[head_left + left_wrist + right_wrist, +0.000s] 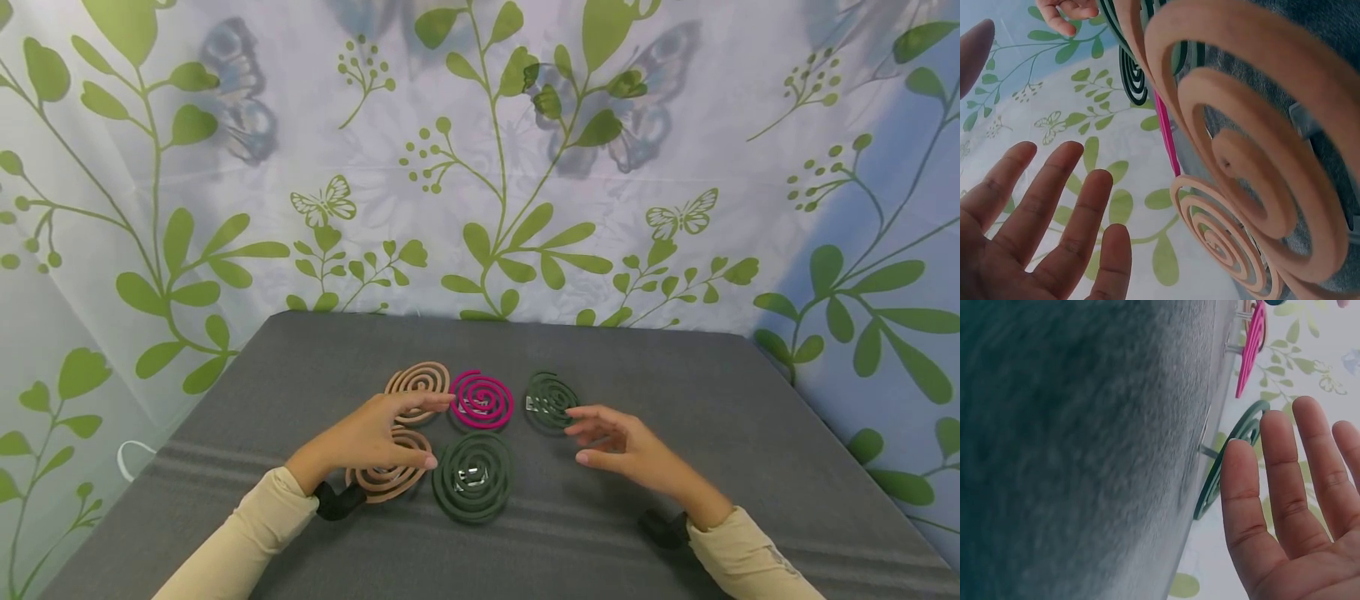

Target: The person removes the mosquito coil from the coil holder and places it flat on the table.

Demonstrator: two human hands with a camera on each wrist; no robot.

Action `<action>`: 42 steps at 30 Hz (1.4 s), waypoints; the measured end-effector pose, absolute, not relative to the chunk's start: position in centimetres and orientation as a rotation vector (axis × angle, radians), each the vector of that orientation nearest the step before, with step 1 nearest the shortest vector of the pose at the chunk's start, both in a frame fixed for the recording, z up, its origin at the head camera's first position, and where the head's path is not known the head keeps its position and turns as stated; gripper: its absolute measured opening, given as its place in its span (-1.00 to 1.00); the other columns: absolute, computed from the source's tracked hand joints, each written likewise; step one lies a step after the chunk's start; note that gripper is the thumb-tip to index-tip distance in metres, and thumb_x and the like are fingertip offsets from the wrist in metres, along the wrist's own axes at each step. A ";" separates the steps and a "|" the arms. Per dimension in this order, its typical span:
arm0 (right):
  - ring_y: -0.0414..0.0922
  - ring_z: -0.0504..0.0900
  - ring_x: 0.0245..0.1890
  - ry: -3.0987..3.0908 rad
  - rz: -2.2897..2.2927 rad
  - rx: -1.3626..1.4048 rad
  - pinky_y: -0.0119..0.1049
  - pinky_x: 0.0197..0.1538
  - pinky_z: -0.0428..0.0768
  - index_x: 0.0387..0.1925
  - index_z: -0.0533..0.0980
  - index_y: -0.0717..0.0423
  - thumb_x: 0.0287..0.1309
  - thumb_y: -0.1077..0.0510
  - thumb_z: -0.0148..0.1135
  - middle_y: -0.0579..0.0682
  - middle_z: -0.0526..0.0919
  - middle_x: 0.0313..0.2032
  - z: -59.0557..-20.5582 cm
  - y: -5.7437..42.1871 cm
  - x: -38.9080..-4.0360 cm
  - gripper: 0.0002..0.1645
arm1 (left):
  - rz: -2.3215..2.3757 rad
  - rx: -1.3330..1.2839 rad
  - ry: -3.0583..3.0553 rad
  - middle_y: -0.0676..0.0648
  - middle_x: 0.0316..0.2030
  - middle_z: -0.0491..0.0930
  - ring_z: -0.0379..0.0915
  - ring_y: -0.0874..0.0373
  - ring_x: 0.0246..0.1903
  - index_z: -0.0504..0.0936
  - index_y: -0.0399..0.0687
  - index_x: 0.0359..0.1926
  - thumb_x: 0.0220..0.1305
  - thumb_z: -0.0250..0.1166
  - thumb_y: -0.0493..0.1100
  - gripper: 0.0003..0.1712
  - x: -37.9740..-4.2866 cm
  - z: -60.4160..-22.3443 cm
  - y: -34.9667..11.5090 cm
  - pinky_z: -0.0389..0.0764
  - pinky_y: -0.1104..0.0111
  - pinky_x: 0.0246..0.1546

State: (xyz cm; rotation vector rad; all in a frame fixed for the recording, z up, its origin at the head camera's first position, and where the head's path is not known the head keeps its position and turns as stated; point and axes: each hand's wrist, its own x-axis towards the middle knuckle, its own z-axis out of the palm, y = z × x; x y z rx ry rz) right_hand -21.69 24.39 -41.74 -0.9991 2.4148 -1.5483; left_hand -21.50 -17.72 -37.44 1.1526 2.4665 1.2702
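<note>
Spiral mosquito coils lie in a cluster on the grey table. My left hand (375, 433) hovers over two tan coils, one behind (417, 372) and one in front (386, 492), hiding part of each. Its fingers are extended and hold nothing; the left wrist view shows the large tan coil (1254, 119) beside them. A pink coil (483, 398) lies just right of the left fingertips, with a larger dark green coil (474, 443) in front of it. My right hand (630, 443), empty with fingers loosely extended, is beside the smaller green coil (551, 390). Whether it touches that coil, I cannot tell.
Small metal stands (1209, 452) show beneath coils in the right wrist view. The grey cloth-covered table (600, 350) ends against a curtain (465, 167) printed with leaves and butterflies. A white loop (127, 462) is by the table's left edge.
</note>
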 end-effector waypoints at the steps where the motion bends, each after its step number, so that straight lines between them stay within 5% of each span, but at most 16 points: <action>1: 0.02 0.74 0.03 2.414 -1.545 -0.998 -0.23 0.06 0.72 0.40 0.43 0.50 0.41 0.32 0.42 0.44 0.69 0.12 -41.7 24.2 -21.7 -0.35 | 1.269 1.145 2.463 -0.25 0.38 0.58 0.45 -0.17 0.43 0.47 -0.17 0.55 0.29 0.62 -0.07 -0.12 -21.5 -37.5 -17.7 0.42 -0.28 0.38; 22: -0.13 0.77 -0.04 2.282 -1.493 -0.936 -0.25 -0.12 0.72 0.41 0.39 0.53 0.44 0.25 0.41 0.43 0.71 0.08 -41.8 21.8 -21.4 -0.32 | 1.087 1.143 2.469 -0.30 0.43 0.52 0.38 -0.26 0.47 0.43 -0.31 0.55 0.29 0.63 -0.11 -0.07 -21.5 -38.3 -16.8 0.46 -0.23 0.38; 30: -0.12 0.77 -0.06 2.300 -1.489 -0.962 -0.25 -0.11 0.72 0.36 0.43 0.54 0.41 0.26 0.44 0.39 0.74 0.04 -42.1 20.8 -21.6 -0.35 | 1.046 1.201 2.468 -0.37 0.40 0.53 0.48 -0.26 0.39 0.44 -0.35 0.53 0.28 0.64 -0.15 -0.09 -21.8 -38.8 -16.8 0.67 0.05 0.22; 42: -0.14 0.77 -0.14 2.301 -1.451 -0.944 -0.24 -0.01 0.70 0.36 0.45 0.52 0.35 0.27 0.48 0.33 0.77 0.01 -41.9 18.6 -21.6 -0.32 | 0.990 1.188 2.477 -0.32 0.41 0.54 0.70 -0.11 0.11 0.46 -0.41 0.49 0.22 0.67 -0.17 -0.08 -21.7 -39.0 -16.5 0.67 0.09 0.18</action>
